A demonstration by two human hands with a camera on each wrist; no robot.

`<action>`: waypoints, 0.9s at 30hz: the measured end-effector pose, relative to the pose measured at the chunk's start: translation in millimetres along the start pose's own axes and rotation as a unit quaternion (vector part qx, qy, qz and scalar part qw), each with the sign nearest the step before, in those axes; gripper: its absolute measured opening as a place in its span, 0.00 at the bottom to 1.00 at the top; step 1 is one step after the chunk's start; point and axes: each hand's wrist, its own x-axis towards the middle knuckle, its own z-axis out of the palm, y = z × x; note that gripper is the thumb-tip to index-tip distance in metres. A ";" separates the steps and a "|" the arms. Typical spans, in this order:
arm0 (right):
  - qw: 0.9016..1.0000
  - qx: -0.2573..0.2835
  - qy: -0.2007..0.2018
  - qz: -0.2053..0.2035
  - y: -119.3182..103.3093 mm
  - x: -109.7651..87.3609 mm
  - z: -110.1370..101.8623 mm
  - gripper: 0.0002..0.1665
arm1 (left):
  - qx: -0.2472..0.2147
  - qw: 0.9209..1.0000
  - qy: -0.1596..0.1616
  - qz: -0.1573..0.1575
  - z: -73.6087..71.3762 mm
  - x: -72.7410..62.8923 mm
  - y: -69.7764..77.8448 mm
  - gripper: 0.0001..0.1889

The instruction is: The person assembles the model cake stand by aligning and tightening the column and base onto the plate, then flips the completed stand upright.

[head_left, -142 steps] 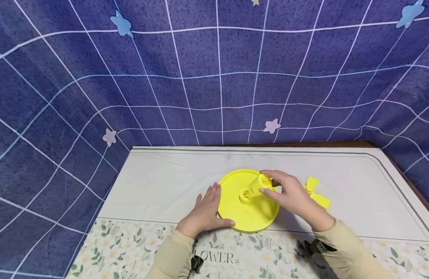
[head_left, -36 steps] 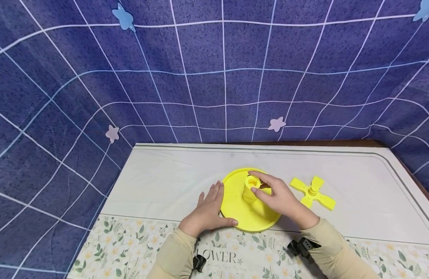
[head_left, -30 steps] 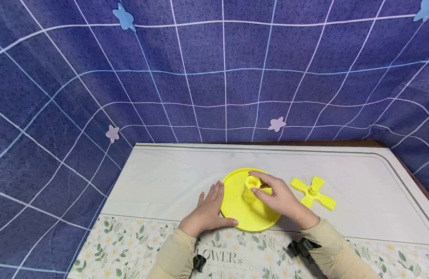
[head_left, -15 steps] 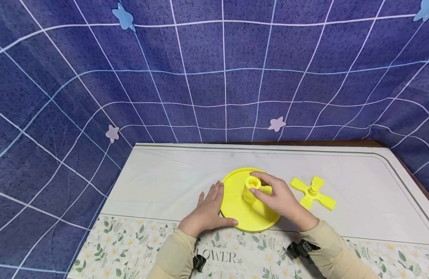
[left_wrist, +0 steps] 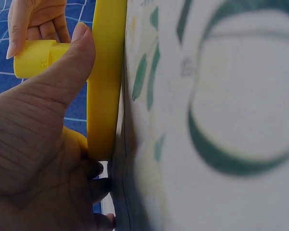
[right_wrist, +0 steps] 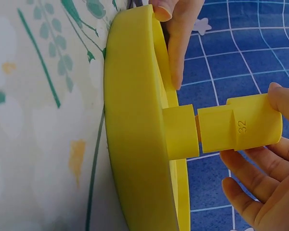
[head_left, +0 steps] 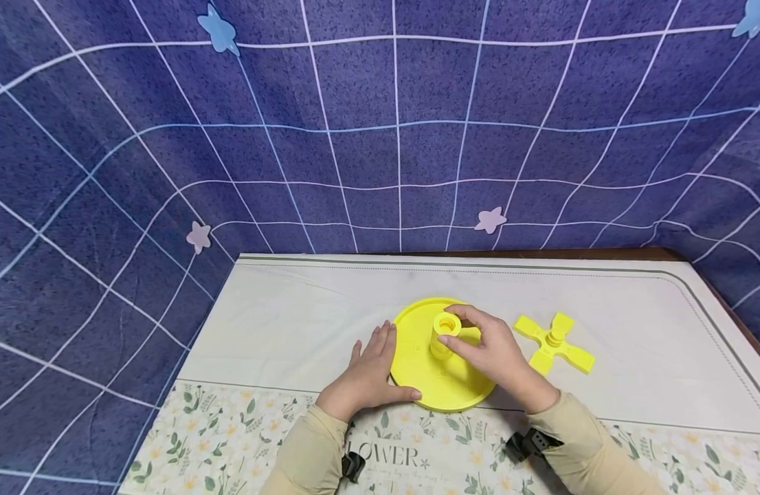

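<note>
A round yellow tray-like base [head_left: 417, 385] with a raised rim lies flat on the table. My left hand [head_left: 366, 381] holds its left side, thumb over the near rim and fingers along the edge. From its middle rises a short yellow collar [right_wrist: 180, 132]. A stepped, hollow yellow cylinder [head_left: 444, 340] stands upright on that collar, and a thin gap shows between them in the right wrist view. My right hand [head_left: 494, 350] pinches the cylinder's upper part between thumb and fingers. To the right lies a yellow four-armed piece [head_left: 554, 342] with a threaded stub pointing up.
The table's white cloth [head_left: 293, 316] has a floral strip [head_left: 231, 440] with lettering along the near side. A blue curtain [head_left: 355, 158] with a grid and stars hangs behind and to the sides. Black wrist cameras [head_left: 531, 443] sit below the hands.
Earliest, the cylinder leaned over the collar; it now stands upright on it, and the right hand has moved left. Lately, the right fingers shifted slightly around the cylinder. The left hand keeps its hold.
</note>
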 end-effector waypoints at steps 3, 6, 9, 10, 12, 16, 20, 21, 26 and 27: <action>1.000 -0.003 0.004 0.002 -2.6 0.0 0.5 0.25 | -0.001 1.000 0.001 0.001 -0.1 -0.4 0.2 0.64; 1.000 -0.013 0.010 0.009 -3.9 -0.4 1.6 0.26 | 0.003 1.000 -0.003 -0.003 -0.2 -0.7 0.6 0.64; 0.999 -0.020 0.018 0.018 -4.2 -1.0 3.0 0.26 | 0.003 1.000 -0.003 -0.003 0.0 -1.0 0.7 0.65; 0.999 -0.023 0.020 0.021 -4.0 -1.2 3.5 0.26 | 0.004 1.000 -0.004 -0.004 -0.1 -1.1 0.9 0.65; 0.999 -0.022 0.025 0.024 -3.5 -1.4 4.7 0.27 | 0.002 1.000 -0.003 -0.003 0.0 -1.0 0.8 0.65; 0.999 -0.022 0.033 0.025 -2.8 -1.4 6.8 0.27 | 0.004 1.000 -0.003 -0.004 0.3 -0.3 0.3 0.65; 0.999 -0.024 0.037 0.029 -4.3 -1.7 7.4 0.27 | 0.009 1.000 -0.003 -0.004 0.7 -0.1 0.1 0.65; 0.999 -0.025 0.037 0.030 -4.8 -1.9 7.3 0.27 | 0.011 1.000 -0.004 -0.005 0.8 -0.1 0.2 0.65; 0.999 -0.023 0.029 0.033 -6.4 -2.2 5.5 0.30 | 0.008 1.000 -0.003 -0.006 1.2 -0.6 0.6 0.65; 0.999 -0.023 0.026 0.029 -6.1 -2.3 4.8 0.31 | 0.008 1.000 -0.003 -0.006 1.1 -0.8 0.9 0.65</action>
